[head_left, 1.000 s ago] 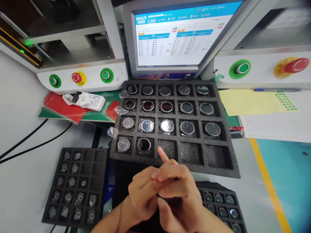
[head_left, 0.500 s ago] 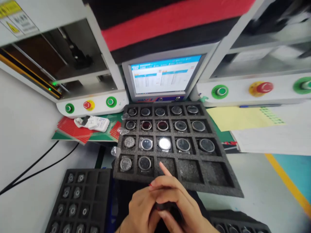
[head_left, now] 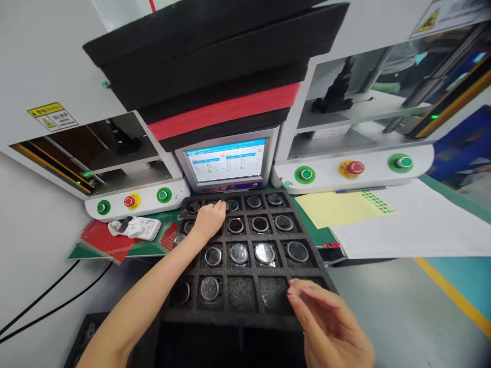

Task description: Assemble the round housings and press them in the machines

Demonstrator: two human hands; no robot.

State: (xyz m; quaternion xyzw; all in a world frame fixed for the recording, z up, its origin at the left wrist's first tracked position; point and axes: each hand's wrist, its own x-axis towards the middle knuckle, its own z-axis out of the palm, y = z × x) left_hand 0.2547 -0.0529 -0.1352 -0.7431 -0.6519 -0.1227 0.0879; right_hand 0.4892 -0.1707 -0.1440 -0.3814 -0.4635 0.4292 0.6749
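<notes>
A dark foam tray (head_left: 245, 321) holds several round watch-like pieces in square pockets. My left hand (head_left: 209, 220) reaches over its back rows, fingers pressed together beside a round dark piece (head_left: 232, 205); anything between the fingertips is hidden. Over the tray's front right corner, my right hand (head_left: 330, 322) has its thumb and forefinger tips together, and no object can be made out between them. Two empty pockets show in the front row, right of a round piece (head_left: 209, 289). One piece (head_left: 264, 253) reflects bright light.
Behind the tray stands a monitor (head_left: 230, 161) between two machines with green and red buttons. A white device (head_left: 148, 228) lies on red sheets at left. Yellow paper (head_left: 326, 208), a pen (head_left: 360, 189) and white paper (head_left: 406, 225) lie at right. Another foam tray (head_left: 82, 335) is lower left.
My hands were together at the tray's front edge and have parted. The left has reached to the back rows; the right has moved to the right. The view has shifted.
</notes>
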